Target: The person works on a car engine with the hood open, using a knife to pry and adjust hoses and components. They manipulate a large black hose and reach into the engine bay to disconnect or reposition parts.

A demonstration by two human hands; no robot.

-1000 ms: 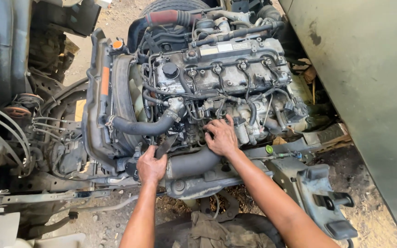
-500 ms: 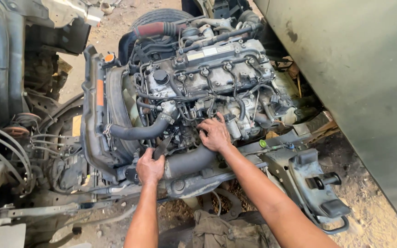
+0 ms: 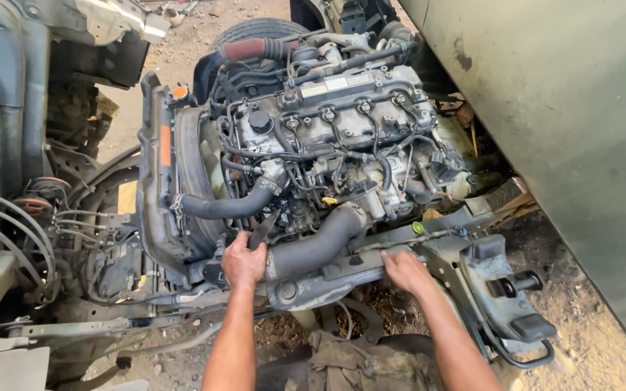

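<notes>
Left hand (image 3: 243, 262) gripping belt (image 3: 264, 230) at engine's (image 3: 342, 137) 7 o'clock; right hand (image 3: 406, 271) resting flat on frame rail (image 3: 360, 262), holding nothing; belt not yet seated.

Bright daylight falls from above, strongest on the sandy ground (image 3: 190, 51) at the top and on the engine (image 3: 327, 130), whose metal top shows small glints. Deep shadow sits under the cab panel (image 3: 9, 108) at the left and beneath the frame rail (image 3: 349, 264). The picture is sharp throughout, both forearms included. Straight edges bow slightly toward the corners, a wide-lens effect.
</notes>
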